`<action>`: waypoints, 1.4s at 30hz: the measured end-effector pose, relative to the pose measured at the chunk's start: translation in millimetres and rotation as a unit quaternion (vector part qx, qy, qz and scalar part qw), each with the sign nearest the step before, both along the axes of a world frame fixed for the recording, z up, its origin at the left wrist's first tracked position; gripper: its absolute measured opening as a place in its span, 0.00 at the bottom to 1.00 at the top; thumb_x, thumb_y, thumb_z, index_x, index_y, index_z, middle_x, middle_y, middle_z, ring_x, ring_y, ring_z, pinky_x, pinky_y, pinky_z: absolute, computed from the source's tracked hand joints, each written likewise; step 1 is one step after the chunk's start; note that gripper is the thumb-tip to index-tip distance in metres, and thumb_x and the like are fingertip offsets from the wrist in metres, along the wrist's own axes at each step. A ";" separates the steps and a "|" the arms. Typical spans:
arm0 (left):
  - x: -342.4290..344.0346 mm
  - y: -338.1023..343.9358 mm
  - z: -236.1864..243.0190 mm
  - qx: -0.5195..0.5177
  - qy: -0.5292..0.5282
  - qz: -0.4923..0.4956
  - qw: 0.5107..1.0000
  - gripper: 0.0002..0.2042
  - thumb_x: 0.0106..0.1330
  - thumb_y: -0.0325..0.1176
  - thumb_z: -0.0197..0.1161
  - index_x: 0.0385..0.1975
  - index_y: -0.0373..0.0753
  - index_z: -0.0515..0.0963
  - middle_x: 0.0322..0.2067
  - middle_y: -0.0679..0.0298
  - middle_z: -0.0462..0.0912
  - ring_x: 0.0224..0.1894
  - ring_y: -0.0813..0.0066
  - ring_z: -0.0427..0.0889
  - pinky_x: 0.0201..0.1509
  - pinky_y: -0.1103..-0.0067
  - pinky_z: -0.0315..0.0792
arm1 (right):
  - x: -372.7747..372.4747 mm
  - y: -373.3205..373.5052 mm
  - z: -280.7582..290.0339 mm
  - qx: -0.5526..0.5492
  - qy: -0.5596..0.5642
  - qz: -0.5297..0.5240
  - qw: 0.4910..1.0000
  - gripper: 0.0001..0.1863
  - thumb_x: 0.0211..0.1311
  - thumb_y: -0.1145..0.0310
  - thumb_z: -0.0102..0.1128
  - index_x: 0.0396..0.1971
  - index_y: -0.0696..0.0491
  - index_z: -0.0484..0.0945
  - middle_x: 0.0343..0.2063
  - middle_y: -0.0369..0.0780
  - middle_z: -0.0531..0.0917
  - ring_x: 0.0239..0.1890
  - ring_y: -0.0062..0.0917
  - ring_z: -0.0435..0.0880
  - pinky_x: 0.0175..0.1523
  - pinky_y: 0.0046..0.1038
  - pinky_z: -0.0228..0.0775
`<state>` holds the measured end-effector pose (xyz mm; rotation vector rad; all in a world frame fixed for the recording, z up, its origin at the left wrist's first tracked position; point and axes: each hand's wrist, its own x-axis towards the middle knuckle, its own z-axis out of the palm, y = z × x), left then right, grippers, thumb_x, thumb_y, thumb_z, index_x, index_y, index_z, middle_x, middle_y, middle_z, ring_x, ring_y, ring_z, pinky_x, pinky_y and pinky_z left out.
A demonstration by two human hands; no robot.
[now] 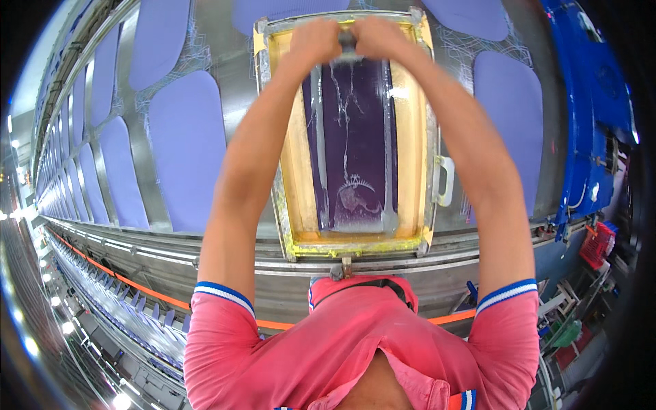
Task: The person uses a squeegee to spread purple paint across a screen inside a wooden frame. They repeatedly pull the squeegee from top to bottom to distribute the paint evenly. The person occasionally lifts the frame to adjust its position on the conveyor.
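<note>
A metal-framed printing screen [292, 171] with yellow taped borders lies on the long table before me. Its dark purple mesh [359, 137] carries streaks of pale ink and a small figure design near the close end. Both arms reach out to the screen's far end. My left hand [314, 39] and my right hand [377, 35] are side by side, closed on the grey handle of a squeegee [347, 42]. The squeegee's blade rests on the mesh at the far end.
Rows of lilac fabric panels [186, 143] lie on the metal table to the left, right and beyond the screen. A white handle [445, 181] juts from the screen's right side. An orange strip [147, 290] runs along the table's near rail. Blue machinery [588, 102] stands at right.
</note>
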<state>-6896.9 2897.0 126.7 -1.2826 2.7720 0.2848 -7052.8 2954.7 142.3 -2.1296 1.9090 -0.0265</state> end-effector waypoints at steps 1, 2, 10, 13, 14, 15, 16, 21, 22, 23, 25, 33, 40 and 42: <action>-6.6 -29.0 -10.1 -0.020 0.019 0.005 1.000 0.19 0.51 0.32 0.61 0.44 0.50 0.86 0.38 0.53 0.87 0.43 0.51 0.85 0.48 0.60 0.79 | -6.9 -23.0 3.0 -0.007 0.015 0.015 1.000 0.11 0.47 0.69 0.60 0.31 0.52 0.87 0.34 0.47 0.87 0.38 0.42 0.88 0.44 0.42 0.80; -12.5 -47.6 -18.7 -0.037 0.038 0.005 0.999 0.18 0.51 0.32 0.61 0.43 0.50 0.86 0.37 0.53 0.87 0.42 0.51 0.86 0.47 0.60 0.80 | -16.4 -46.4 -3.1 0.009 0.010 0.029 0.999 0.11 0.46 0.70 0.60 0.30 0.52 0.87 0.34 0.47 0.87 0.39 0.43 0.88 0.44 0.43 0.80; 11.4 12.3 -21.7 -0.006 0.046 0.009 0.999 0.14 0.51 0.31 0.61 0.37 0.46 0.87 0.34 0.50 0.86 0.39 0.49 0.86 0.43 0.59 0.80 | 10.5 2.1 -18.1 -0.008 0.016 -0.013 1.000 0.11 0.46 0.67 0.60 0.27 0.56 0.86 0.29 0.53 0.86 0.36 0.47 0.87 0.41 0.44 0.79; 36.0 94.9 -9.9 0.017 0.051 -0.016 0.998 0.14 0.50 0.29 0.61 0.36 0.50 0.87 0.30 0.53 0.86 0.37 0.51 0.86 0.39 0.61 0.80 | 33.5 87.7 -25.7 0.008 -0.016 0.003 1.000 0.08 0.48 0.73 0.59 0.30 0.52 0.83 0.33 0.46 0.85 0.40 0.45 0.85 0.47 0.48 0.77; 50.9 124.3 -6.7 0.035 0.045 -0.012 0.998 0.13 0.49 0.28 0.61 0.34 0.49 0.86 0.29 0.53 0.86 0.36 0.51 0.86 0.38 0.61 0.79 | 47.6 118.6 -23.0 0.011 -0.029 0.018 0.999 0.07 0.48 0.74 0.59 0.29 0.52 0.82 0.32 0.45 0.84 0.40 0.44 0.85 0.49 0.48 0.75; 63.5 157.7 -1.3 0.059 0.040 -0.003 0.997 0.10 0.49 0.27 0.62 0.31 0.46 0.86 0.28 0.52 0.86 0.35 0.51 0.86 0.38 0.61 0.80 | 60.5 152.0 -19.4 0.012 -0.039 0.028 0.999 0.07 0.48 0.75 0.59 0.29 0.52 0.82 0.32 0.45 0.83 0.40 0.43 0.84 0.51 0.48 0.74; 74.6 191.1 1.1 0.081 0.036 0.004 0.996 0.08 0.49 0.26 0.63 0.28 0.43 0.85 0.28 0.51 0.86 0.34 0.52 0.87 0.37 0.62 0.81 | 71.8 184.3 -19.4 -0.001 -0.047 0.039 0.998 0.07 0.48 0.74 0.60 0.29 0.53 0.83 0.32 0.44 0.83 0.39 0.40 0.84 0.55 0.47 0.72; 124.6 347.7 6.1 0.159 0.086 0.014 0.983 0.08 0.48 0.22 0.61 0.28 0.39 0.80 0.31 0.54 0.85 0.36 0.54 0.86 0.37 0.64 0.79 | 122.4 345.0 -23.6 0.037 -0.079 0.029 0.996 0.10 0.50 0.68 0.65 0.33 0.54 0.84 0.34 0.43 0.82 0.44 0.37 0.82 0.64 0.52 0.64; 131.0 367.0 4.8 0.163 0.102 0.004 0.981 0.09 0.48 0.22 0.61 0.30 0.39 0.80 0.32 0.54 0.85 0.38 0.56 0.86 0.38 0.64 0.79 | 123.3 360.2 -15.9 0.052 -0.100 0.039 0.993 0.12 0.51 0.65 0.67 0.35 0.54 0.84 0.35 0.44 0.82 0.46 0.38 0.82 0.64 0.52 0.64; 133.6 378.5 3.7 0.151 0.114 0.002 0.982 0.09 0.48 0.22 0.61 0.30 0.39 0.80 0.33 0.54 0.85 0.38 0.56 0.86 0.38 0.65 0.79 | 120.9 369.4 -9.4 0.063 -0.118 0.049 0.990 0.15 0.51 0.62 0.68 0.36 0.54 0.84 0.36 0.44 0.83 0.47 0.39 0.82 0.64 0.53 0.64; 137.1 392.3 3.9 0.128 0.138 0.002 0.982 0.10 0.49 0.21 0.60 0.32 0.38 0.80 0.34 0.55 0.85 0.39 0.57 0.86 0.38 0.65 0.79 | 99.5 373.3 -22.2 0.023 -0.271 0.027 0.962 0.22 0.51 0.55 0.71 0.41 0.55 0.84 0.39 0.46 0.83 0.50 0.40 0.81 0.64 0.52 0.64; 138.4 397.1 -11.6 0.126 0.094 -0.005 0.988 0.18 0.49 0.21 0.58 0.41 0.42 0.85 0.39 0.55 0.87 0.39 0.54 0.87 0.39 0.62 0.80 | -65.6 313.9 -120.6 -0.094 -0.209 -0.470 0.852 0.24 0.67 0.52 0.56 0.41 0.61 0.82 0.27 0.50 0.83 0.32 0.48 0.81 0.42 0.47 0.69; 200.7 390.0 5.1 0.108 0.188 0.042 0.975 0.19 0.48 0.20 0.59 0.42 0.44 0.84 0.40 0.59 0.88 0.41 0.57 0.87 0.40 0.62 0.79 | 13.0 286.2 -32.3 -0.160 -0.308 -0.461 0.816 0.21 0.67 0.55 0.57 0.34 0.61 0.84 0.27 0.49 0.85 0.30 0.41 0.81 0.40 0.41 0.70; 242.7 372.9 -12.8 0.073 0.208 0.031 0.975 0.16 0.53 0.23 0.58 0.40 0.44 0.84 0.38 0.57 0.87 0.38 0.54 0.86 0.38 0.60 0.78 | 47.1 278.2 -60.3 -0.212 -0.265 -0.447 0.828 0.19 0.69 0.57 0.56 0.37 0.60 0.85 0.36 0.51 0.86 0.40 0.46 0.83 0.48 0.44 0.72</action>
